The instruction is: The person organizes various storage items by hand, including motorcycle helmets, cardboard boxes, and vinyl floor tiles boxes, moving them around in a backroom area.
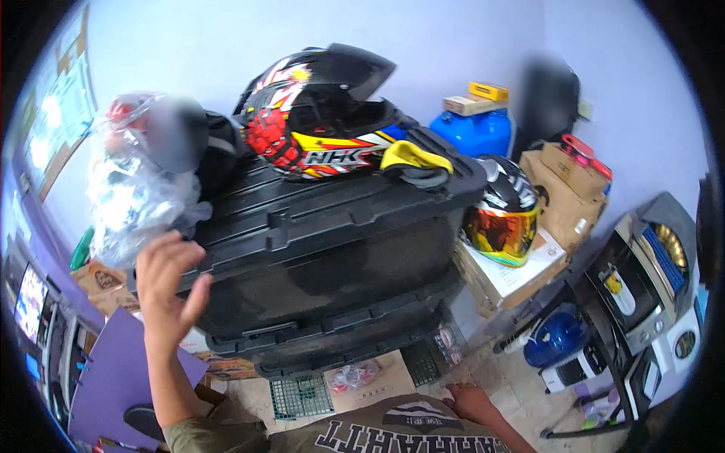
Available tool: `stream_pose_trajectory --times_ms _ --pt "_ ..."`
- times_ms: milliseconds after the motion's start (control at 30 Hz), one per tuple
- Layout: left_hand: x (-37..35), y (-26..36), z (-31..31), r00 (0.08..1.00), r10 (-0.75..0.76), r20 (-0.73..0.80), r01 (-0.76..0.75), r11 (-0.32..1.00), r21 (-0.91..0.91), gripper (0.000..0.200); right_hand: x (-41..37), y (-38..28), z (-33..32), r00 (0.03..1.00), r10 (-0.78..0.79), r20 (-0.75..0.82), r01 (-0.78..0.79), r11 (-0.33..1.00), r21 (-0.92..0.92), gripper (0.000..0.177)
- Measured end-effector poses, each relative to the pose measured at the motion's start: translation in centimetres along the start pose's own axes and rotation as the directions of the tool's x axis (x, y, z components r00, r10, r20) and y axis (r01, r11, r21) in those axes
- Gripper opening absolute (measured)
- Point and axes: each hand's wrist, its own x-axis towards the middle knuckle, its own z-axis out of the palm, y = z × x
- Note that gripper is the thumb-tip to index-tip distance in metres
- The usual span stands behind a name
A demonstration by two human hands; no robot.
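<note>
My left hand is raised at the left front corner of a black storage bin, fingers spread and nothing in them. Just beyond it bulges a clear plastic bag. On the bin's ridged lid sits a colourful full-face helmet marked NHK, its dark visor tipped up. A yellow and grey padded piece lies at the helmet's right front. My right hand hangs low beside my shirt, away from the bin; its fingers are mostly hidden.
Right of the bin, a second helmet with an orange mirrored visor rests on a white-topped box. Behind are a blue container and cardboard boxes. A blue helmet sits low at right. A green crate stands on the floor.
</note>
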Motion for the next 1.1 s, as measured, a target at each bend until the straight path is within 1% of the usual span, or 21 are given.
stream_pose_trajectory --times_ms 100,200,267,333,400,467,533,567,600,667,700,733,767,800,867,933,967,1000,1033,1067,1100 --pt "0.4 1.1 2.0 0.998 -0.001 0.057 0.013 0.977 -0.211 0.025 -0.8 0.6 -0.2 1.000 0.022 0.006 -0.022 0.999 -0.029 0.045" --pt "1.8 1.6 3.2 0.998 -0.012 0.058 0.030 0.946 -0.322 0.025 -2.2 0.5 -1.2 0.998 0.060 0.014 -0.059 0.998 -0.038 0.045" --pt "3.0 2.6 4.0 0.998 0.025 0.056 -0.001 0.922 -0.388 0.024 -3.4 0.9 -1.2 0.996 0.093 0.017 -0.093 0.995 -0.027 0.044" --pt "4.4 4.2 5.3 0.992 0.108 0.058 -0.067 0.874 -0.481 0.024 -4.6 1.8 -0.7 0.995 0.092 -0.046 -0.092 0.996 -0.008 0.045" --pt "6.8 6.2 6.8 0.978 0.183 0.103 -0.119 0.886 -0.448 0.026 -6.1 2.0 -0.9 0.988 0.154 -0.030 -0.154 0.988 0.014 0.045" --pt "9.4 8.2 9.3 0.960 0.273 0.061 -0.237 0.911 -0.338 0.036 -7.4 2.6 -0.9 0.978 0.210 -0.017 -0.209 0.977 0.031 0.045" --pt "12.1 10.5 12.4 0.961 0.271 0.050 -0.247 0.926 -0.286 0.046 -8.7 3.4 -0.3 0.971 0.235 -0.048 -0.231 0.970 0.072 0.043" --pt "13.4 11.2 14.2 0.949 0.313 0.047 -0.291 0.922 -0.255 0.053 -9.8 3.7 0.6 0.966 0.252 -0.060 -0.247 0.966 0.081 0.043" --pt "14.3 11.9 16.4 0.944 0.328 -0.023 -0.326 0.924 -0.199 0.043 -10.6 4.3 1.5 0.968 0.226 -0.105 -0.219 0.973 0.074 0.041" --pt "16.4 11.5 22.0 0.944 0.327 0.044 -0.303 0.912 -0.278 0.027 -11.3 5.8 1.1 0.962 0.219 -0.166 -0.210 0.975 0.071 0.040" --pt "17.2 13.6 21.1 0.976 0.119 0.182 -0.023 0.888 -0.460 0.022 -12.6 5.8 1.0 0.959 0.239 -0.155 -0.225 0.969 0.100 0.040" --pt "17.9 15.7 19.9 0.932 -0.065 0.357 0.272 0.777 -0.568 0.022 -13.9 5.9 0.9 0.955 0.258 -0.147 -0.241 0.962 0.128 0.041" --pt "18.1 16.8 20.0 0.990 -0.014 0.138 0.104 0.730 -0.675 0.025 -15.0 6.3 0.5 0.953 0.285 -0.101 -0.270 0.953 0.139 0.043" --pt "18.0 19.0 18.0 0.997 -0.035 0.072 0.076 0.695 -0.715 0.025 -16.3 6.5 0.8 0.946 0.308 -0.098 -0.291 0.945 0.151 0.043" --pt "16.4 24.5 12.8 0.997 0.037 0.067 0.030 0.615 -0.788 0.021 -18.5 7.4 0.8 0.920 0.382 -0.086 -0.361 0.912 0.197 0.042" --pt "13.0 30.3 8.9 0.949 0.288 0.125 -0.060 0.556 -0.829 0.015 -20.3 8.4 0.7 0.914 0.397 -0.085 -0.371 0.902 0.223 0.041" --pt "10.8 32.4 9.8 0.873 0.480 0.090 -0.184 0.492 -0.851 0.011 -21.3 8.9 0.6 0.916 0.393 -0.082 -0.364 0.899 0.244 0.040" --pt "9.1 35.3 10.0 0.737 0.662 0.136 -0.212 0.418 -0.884 0.013 -22.3 9.3 0.4 0.914 0.399 -0.069 -0.372 0.895 0.245 0.040" --pt "6.7 38.3 11.9 0.677 0.732 0.078 -0.178 0.265 -0.948 0.014 -23.1 9.8 0.0 0.903 0.394 -0.170 -0.326 0.887 0.326 0.041" --pt "5.2 41.1 12.8 0.583 0.799 0.146 -0.145 0.279 -0.949 0.017 -23.8 10.2 -0.4 0.880 0.392 -0.267 -0.268 0.876 0.402 0.042" --pt "2.7 43.7 14.9 0.574 0.780 0.250 -0.016 0.315 -0.949 0.018 -24.5 10.6 -0.9 0.869 0.415 -0.271 -0.258 0.846 0.467 0.052"
